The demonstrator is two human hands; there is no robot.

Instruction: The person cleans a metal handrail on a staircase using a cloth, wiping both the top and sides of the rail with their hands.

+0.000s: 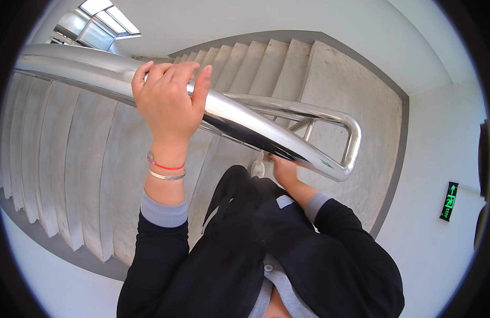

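My left hand (171, 93) lies over a thick polished metal handrail (245, 123), its fingers curled across the top and the thumb on the near side of the bend. A red string bracelet (169, 167) and a silver bangle (167, 175) circle that wrist. Lower down, my right hand (284, 170) is beside the rail's underside. The rail hides its fingers, so what it holds or touches cannot be told. Close to it is a white shoe (258, 169), partly covered by my dark trousers.
Concrete steps (90, 159) run along the left, and another flight (264, 63) lies beyond the rail. The handrail loops back at its end (354, 131) over a concrete landing (360, 87). A lit green exit sign (448, 201) hangs at right; a window (105, 24) is upper left.
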